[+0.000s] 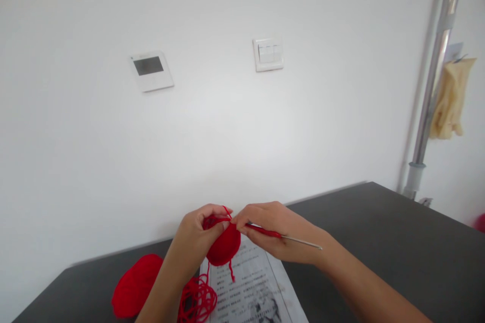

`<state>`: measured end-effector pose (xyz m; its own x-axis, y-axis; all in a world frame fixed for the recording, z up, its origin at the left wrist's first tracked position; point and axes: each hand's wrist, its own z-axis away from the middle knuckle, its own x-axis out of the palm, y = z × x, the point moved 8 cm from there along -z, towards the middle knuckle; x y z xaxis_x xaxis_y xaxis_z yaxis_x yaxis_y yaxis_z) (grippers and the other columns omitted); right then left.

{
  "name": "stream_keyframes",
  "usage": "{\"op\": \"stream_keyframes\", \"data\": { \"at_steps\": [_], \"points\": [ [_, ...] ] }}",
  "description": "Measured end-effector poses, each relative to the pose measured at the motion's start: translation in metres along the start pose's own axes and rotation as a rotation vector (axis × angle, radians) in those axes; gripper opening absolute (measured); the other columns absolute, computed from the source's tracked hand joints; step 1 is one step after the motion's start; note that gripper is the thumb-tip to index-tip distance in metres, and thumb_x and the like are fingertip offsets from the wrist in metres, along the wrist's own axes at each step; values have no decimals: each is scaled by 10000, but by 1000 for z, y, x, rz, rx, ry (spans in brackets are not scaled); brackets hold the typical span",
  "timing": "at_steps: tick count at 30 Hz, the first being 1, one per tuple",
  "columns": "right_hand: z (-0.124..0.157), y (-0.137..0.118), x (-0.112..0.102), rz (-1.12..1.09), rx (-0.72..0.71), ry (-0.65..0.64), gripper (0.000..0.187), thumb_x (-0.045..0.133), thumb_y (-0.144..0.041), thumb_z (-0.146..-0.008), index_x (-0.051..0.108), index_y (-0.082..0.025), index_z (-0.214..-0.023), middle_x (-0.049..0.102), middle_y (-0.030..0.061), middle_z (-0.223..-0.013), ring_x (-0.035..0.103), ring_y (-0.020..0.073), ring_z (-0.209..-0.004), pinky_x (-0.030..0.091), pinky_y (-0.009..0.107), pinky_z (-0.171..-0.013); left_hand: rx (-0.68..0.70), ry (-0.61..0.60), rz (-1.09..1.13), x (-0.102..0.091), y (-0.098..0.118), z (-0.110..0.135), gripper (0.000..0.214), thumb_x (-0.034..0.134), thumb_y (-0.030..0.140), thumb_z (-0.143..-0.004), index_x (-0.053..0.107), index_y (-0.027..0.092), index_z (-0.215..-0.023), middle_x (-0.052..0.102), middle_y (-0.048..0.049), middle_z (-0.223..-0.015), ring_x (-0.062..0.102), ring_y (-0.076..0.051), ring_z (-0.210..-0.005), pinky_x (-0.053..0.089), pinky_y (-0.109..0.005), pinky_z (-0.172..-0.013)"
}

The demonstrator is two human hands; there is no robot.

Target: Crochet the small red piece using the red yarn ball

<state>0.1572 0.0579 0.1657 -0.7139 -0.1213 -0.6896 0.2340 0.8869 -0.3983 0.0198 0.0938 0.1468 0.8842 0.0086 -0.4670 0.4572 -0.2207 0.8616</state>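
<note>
My left hand [200, 229] is closed on a round piece of red crochet work [226, 248], its thumb across the near face. A strand of red yarn runs up over the left forefinger, and a short tail hangs below the piece. In my right hand [269, 229] is a crochet hook [301, 241] with a red grip and a thin metal shaft pointing back to the right. The hook's working end meets the top edge of the crochet work between both hands, its tip hidden by the fingers.
A red yarn ball [136, 285] and loose yarn loops [199, 300] lie by my left forearm. A printed sheet [246, 292] lies beneath on the dark table [379, 242]. Behind stands a white wall with a thermostat panel [153, 71] and a switch [269, 54]; a metal pole [435, 70] rises right.
</note>
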Motion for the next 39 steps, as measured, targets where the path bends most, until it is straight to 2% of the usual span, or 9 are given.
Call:
{"op": "stream_keyframes", "data": {
  "at_steps": [4,9,13,18,22,28,33,39],
  "points": [
    [-4,-5,8,80,-50,35,137,409,-133,-920,538,-174,-939,668,85,-921,629,156,-809,493,261,-724,8,107,-64,-5,2,1,175,624,245,-686,705,182,-828,753,-79,-913,670,-264,-801,507,-354,-715],
    [-5,-5,21,200,-139,102,130,427,-103,-894,527,-165,-948,656,107,-922,619,196,-932,517,317,-800,30,222,-118,-13,5,2,157,624,220,-671,723,203,-791,757,-44,-829,673,-253,-796,501,-355,-769],
    [-3,-6,28,263,-213,138,160,430,-60,-872,525,-159,-955,655,127,-994,594,207,-1011,523,356,-864,49,263,-121,-17,7,2,157,624,221,-665,721,211,-788,756,-35,-830,673,-250,-808,499,-362,-798],
    [-1,-12,29,341,-290,227,176,391,-77,-910,529,-125,-1009,658,170,-1052,598,220,-1048,516,376,-924,61,303,-139,-20,6,2,160,617,220,-673,716,207,-797,754,-46,-870,669,-257,-853,493,-375,-834],
    [2,-11,25,276,-333,273,180,417,-61,-894,528,-132,-1017,660,161,-1043,597,208,-1051,519,350,-917,65,297,-118,-20,6,3,164,616,220,-676,718,204,-803,754,-46,-879,665,-256,-865,487,-371,-842],
    [1,5,11,-64,-205,227,151,448,-138,-922,560,-182,-1011,670,98,-1061,625,157,-995,526,287,-860,-11,179,19,-17,-2,3,208,658,275,-678,726,187,-853,758,-72,-911,678,-271,-848,516,-358,-744],
    [0,12,2,-208,-95,202,151,471,-160,-920,617,-157,-959,695,88,-1010,657,146,-941,527,270,-842,-51,112,161,-13,-5,4,236,689,283,-645,722,170,-849,740,-101,-1027,677,-267,-838,511,-330,-671],
    [2,20,-4,-332,35,195,147,516,-175,-888,661,-156,-898,715,73,-976,675,145,-884,534,257,-802,-106,79,316,-8,-4,7,234,733,253,-588,726,166,-806,759,-60,-812,653,-189,-689,482,-271,-618]
  ]
}}
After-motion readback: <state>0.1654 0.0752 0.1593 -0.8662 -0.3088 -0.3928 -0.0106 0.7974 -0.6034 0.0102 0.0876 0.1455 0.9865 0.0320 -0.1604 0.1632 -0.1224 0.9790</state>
